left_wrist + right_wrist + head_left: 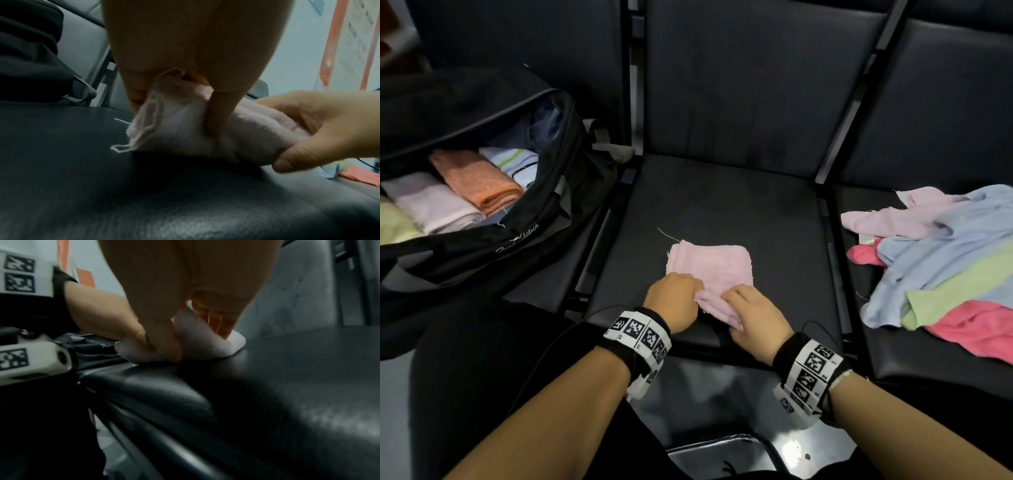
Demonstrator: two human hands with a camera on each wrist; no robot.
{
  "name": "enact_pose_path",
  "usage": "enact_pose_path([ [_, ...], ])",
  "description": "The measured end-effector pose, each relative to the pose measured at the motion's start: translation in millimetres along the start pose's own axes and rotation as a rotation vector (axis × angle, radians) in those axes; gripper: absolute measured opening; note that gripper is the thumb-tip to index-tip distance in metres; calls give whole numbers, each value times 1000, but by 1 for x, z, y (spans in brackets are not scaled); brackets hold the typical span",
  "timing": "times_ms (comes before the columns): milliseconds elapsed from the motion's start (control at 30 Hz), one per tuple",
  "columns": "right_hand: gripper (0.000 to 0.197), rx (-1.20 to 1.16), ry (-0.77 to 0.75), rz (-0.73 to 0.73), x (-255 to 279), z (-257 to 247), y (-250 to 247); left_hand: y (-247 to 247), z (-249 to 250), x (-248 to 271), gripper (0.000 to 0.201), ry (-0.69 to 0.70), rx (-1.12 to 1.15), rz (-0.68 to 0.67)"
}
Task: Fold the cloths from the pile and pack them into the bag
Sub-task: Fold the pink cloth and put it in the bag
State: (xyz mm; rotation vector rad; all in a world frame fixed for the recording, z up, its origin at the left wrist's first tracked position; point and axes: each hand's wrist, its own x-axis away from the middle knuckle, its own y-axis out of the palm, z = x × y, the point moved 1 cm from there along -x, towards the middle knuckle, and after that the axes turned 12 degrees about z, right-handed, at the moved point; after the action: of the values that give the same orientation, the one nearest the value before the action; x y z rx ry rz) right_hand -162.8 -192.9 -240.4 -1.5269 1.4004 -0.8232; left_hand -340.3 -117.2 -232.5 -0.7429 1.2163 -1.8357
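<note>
Pink cloth [714, 265] lies folded on the middle black seat [722, 205], its near edge pinched by left hand [671, 301] and right hand [755, 318]. Bag [544, 219] sits open left, pile [941, 253] right.

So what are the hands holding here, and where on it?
Both hold the pink cloth lying on the middle seat. The left hand and right hand each pinch its near edge, side by side, lifting that edge off the seat.
</note>
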Motion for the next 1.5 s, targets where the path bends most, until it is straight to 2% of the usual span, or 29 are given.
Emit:
enact_pose_path([
  [100, 25, -116, 129, 68, -2, 6, -4, 1, -10, 0, 22, 8, 34, 32],
  [200, 15, -318, 268, 136, -6, 13, -14, -4, -18, -4, 18, -17, 35, 40],
  [267, 10, -388, 348, 179, -10, 18, -20, -9, -21, -6, 10, -68, 129, 61],
  [400, 8, -487, 401, 269, -14, 31, -25, -15, -29, -9, 7, -227, 474, 73],
  [567, 8, -500, 482, 289, -12, 43, -23, -10, -35, -15, 20, -277, 630, 64],
  [733, 12, -494, 550, 316, -16, 49, -18, 1, -36, -19, 15, -319, 595, 104],
  [833, 21, -475, 598, 306, -24, 53, -10, 7, -35, -20, 21, -391, 538, 171],
  [933, 47, -420, 622, 197, -30, 57, -5, 12, -37, -20, 29, -485, 510, 205],
  [1000, 54, -405, 639, 104, -34, 61, -3, 14, -38, -21, 30, -501, 488, 203],
  [1167, 22, -371, 621, 38, -38, 64, -3, 17, -41, -22, 20, -524, 523, 186],
  [1333, 19, -429, 613, 78, -34, 58, -4, 15, -39, -16, 17, -532, 557, 153],
  [1433, 19, -479, 577, 131, -29, 48, -14, 8, -36, -11, 17, -498, 493, 130],
  [1500, 20, -501, 504, 181, -29, 37, -26, 2, -32, -9, 29, -432, 408, 149],
])
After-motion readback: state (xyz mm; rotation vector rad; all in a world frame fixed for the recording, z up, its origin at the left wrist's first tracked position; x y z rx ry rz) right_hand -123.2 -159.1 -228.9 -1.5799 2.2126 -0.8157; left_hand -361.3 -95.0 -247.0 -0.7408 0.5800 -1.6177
